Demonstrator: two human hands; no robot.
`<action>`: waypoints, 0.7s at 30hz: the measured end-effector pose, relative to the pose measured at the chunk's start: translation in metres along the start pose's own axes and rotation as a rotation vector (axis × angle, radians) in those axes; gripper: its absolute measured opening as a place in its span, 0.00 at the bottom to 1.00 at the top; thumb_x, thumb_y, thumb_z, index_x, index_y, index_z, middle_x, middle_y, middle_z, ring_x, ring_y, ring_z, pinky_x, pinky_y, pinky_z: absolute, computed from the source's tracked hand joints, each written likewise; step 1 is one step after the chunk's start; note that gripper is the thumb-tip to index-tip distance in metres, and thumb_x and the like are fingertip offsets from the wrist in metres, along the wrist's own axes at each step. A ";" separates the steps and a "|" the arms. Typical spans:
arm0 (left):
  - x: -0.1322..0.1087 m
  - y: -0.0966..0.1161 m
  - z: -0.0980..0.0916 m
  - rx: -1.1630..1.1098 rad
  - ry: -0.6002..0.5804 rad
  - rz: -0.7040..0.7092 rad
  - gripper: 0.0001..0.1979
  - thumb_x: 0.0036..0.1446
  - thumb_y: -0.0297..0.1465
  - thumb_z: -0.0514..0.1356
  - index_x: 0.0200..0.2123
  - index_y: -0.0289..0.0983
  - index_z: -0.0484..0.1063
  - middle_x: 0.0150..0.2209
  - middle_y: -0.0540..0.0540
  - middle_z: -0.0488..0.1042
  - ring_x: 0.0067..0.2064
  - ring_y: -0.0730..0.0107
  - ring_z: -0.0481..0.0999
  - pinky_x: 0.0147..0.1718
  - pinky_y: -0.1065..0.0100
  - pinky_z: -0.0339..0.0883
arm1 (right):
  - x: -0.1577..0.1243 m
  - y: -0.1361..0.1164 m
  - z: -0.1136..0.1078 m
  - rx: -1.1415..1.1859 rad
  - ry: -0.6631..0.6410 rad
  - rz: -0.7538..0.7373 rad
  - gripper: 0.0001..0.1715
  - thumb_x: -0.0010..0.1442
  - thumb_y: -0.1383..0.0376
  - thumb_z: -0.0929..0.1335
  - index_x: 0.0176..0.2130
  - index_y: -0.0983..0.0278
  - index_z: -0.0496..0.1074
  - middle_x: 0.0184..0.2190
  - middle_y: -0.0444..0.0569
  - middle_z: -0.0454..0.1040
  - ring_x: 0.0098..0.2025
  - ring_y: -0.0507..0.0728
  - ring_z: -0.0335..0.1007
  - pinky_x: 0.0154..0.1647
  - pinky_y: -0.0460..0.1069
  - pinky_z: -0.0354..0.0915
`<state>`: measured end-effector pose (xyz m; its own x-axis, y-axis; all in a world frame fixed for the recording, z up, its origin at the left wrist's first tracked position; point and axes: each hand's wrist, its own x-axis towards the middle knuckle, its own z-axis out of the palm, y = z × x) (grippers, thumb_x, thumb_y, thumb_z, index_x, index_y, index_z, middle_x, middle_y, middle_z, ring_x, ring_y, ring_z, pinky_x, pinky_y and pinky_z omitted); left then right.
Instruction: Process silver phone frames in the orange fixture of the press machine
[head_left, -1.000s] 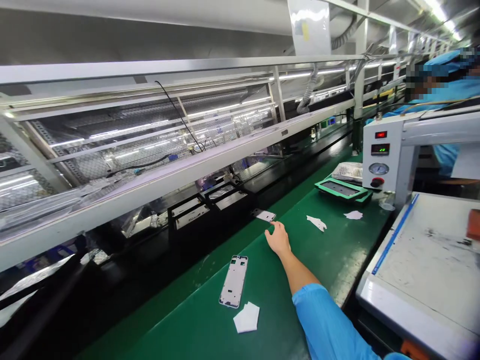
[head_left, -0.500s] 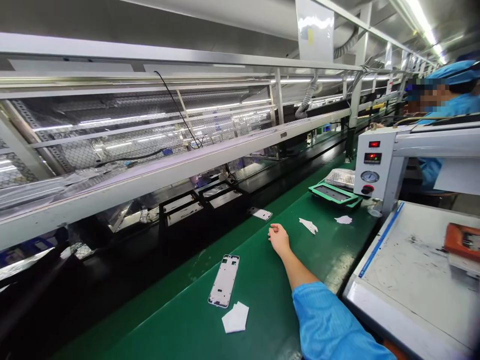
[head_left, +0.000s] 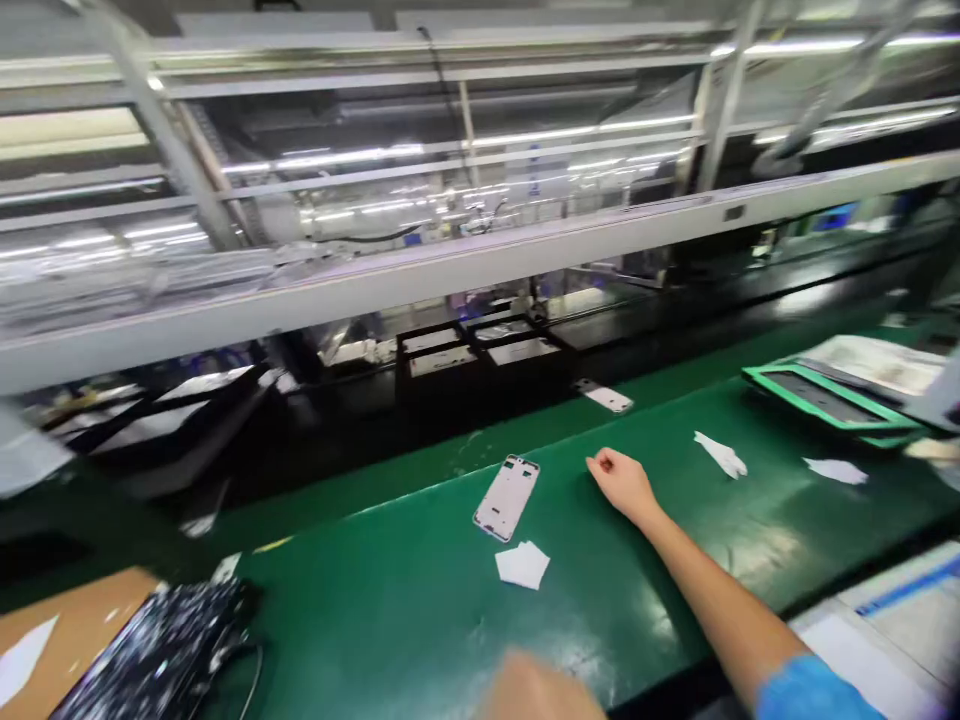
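Observation:
My right hand (head_left: 619, 481) rests on the green mat (head_left: 390, 610) with its fingers curled in and nothing in it; the arm reaches in from the lower right in a blue sleeve. Just left of it lies a white phone frame (head_left: 508, 497), about a hand's width away. A folded white paper (head_left: 523, 564) lies in front of the frame. A small phone part (head_left: 606, 397) sits farther back at the edge of the black conveyor. My left hand (head_left: 536, 692) is a blurred shape at the bottom edge; its fingers cannot be made out.
A green tray (head_left: 825, 398) with a dark panel stands at the right, with white paper scraps (head_left: 721, 455) near it. A black glossy bag (head_left: 161, 650) and brown cardboard (head_left: 75, 620) lie at the lower left. Black fixtures (head_left: 480, 350) sit on the conveyor under a white rail.
The view has swung left and down. My right hand has drawn back from the small phone part and now lies nearer the white frame. A blurred left hand has come in at the bottom.

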<state>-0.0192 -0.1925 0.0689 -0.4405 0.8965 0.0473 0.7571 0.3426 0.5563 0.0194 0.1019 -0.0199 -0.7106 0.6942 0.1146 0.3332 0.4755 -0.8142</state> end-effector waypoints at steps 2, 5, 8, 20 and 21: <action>-0.001 -0.042 -0.024 0.096 0.048 -0.238 0.16 0.67 0.41 0.60 0.53 0.40 0.72 0.55 0.40 0.72 0.51 0.61 0.75 0.50 0.56 0.75 | -0.036 -0.021 0.012 0.035 -0.097 -0.044 0.25 0.54 0.46 0.66 0.20 0.60 0.61 0.17 0.42 0.62 0.23 0.53 0.57 0.28 0.49 0.54; -0.006 -0.104 -0.047 0.230 0.071 -0.567 0.17 0.66 0.41 0.61 0.52 0.37 0.72 0.51 0.41 0.74 0.49 0.61 0.76 0.50 0.54 0.74 | -0.118 -0.091 0.043 0.191 -0.399 -0.125 0.27 0.59 0.44 0.64 0.23 0.62 0.66 0.21 0.44 0.66 0.26 0.54 0.61 0.29 0.48 0.55; -0.006 -0.151 -0.050 0.340 0.033 -0.730 0.18 0.67 0.42 0.61 0.52 0.34 0.72 0.49 0.41 0.75 0.49 0.60 0.76 0.51 0.51 0.74 | -0.198 -0.182 0.070 0.265 -0.891 -0.229 0.18 0.63 0.50 0.66 0.33 0.62 0.71 0.28 0.44 0.73 0.30 0.53 0.65 0.30 0.46 0.54; 0.008 -0.198 -0.035 0.469 -0.113 -0.663 0.19 0.66 0.42 0.61 0.52 0.35 0.72 0.49 0.41 0.75 0.49 0.60 0.77 0.50 0.52 0.74 | -0.251 -0.236 0.062 0.355 -1.096 -0.719 0.25 0.68 0.57 0.59 0.22 0.63 0.51 0.17 0.40 0.50 0.20 0.49 0.40 0.24 0.49 0.43; 0.010 -0.202 -0.036 0.465 -0.112 -0.666 0.19 0.66 0.42 0.61 0.52 0.35 0.72 0.49 0.41 0.75 0.48 0.60 0.77 0.50 0.52 0.74 | -0.256 -0.233 0.061 0.377 -1.114 -0.772 0.25 0.68 0.57 0.59 0.22 0.62 0.52 0.17 0.40 0.51 0.20 0.49 0.42 0.23 0.48 0.45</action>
<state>-0.1935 -0.2629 -0.0130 -0.8363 0.4780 -0.2686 0.4871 0.8726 0.0366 0.0863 -0.2197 0.1060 -0.8061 -0.5426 0.2360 -0.4184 0.2407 -0.8758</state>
